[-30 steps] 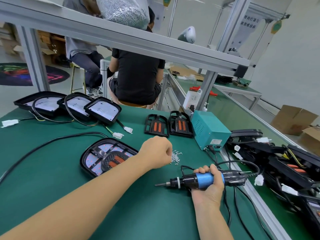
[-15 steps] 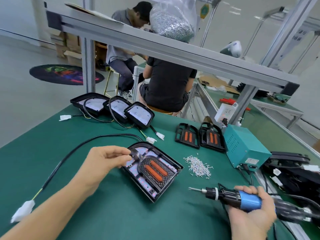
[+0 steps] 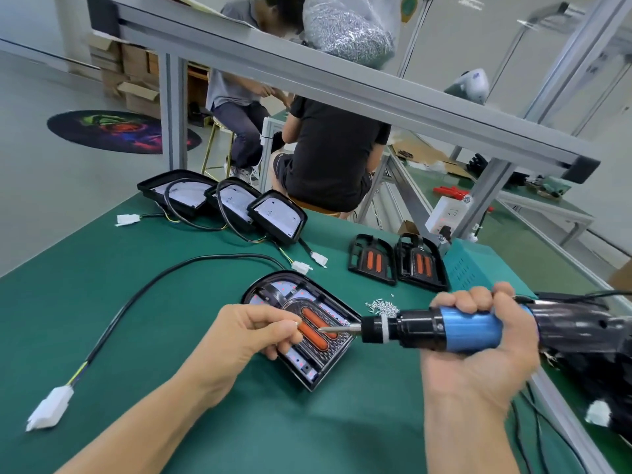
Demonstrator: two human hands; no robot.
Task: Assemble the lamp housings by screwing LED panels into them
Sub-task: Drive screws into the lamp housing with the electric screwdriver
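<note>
- The housing (image 3: 301,328), with its LED panel seated inside, lies flat on the green bench (image 3: 102,302) near the near-right corner, its cable (image 3: 136,302) trailing toward the left edge.
- The left hand (image 3: 239,340) hovers over the housing, thumb and forefinger pinched together at the driver bit; probably on a screw, but it is too small to see.
- The right hand (image 3: 478,340) grips the blue driver (image 3: 455,328), held level, bit pointing left at the pinch.
- Loose screws (image 3: 381,306) sit just behind the housing; two spare frames (image 3: 396,265) lie beyond.
- Risks: the screw could drop off the bit into the panel's ribs; a tilted driver could cross-thread; the unheld housing could spin.
</note>
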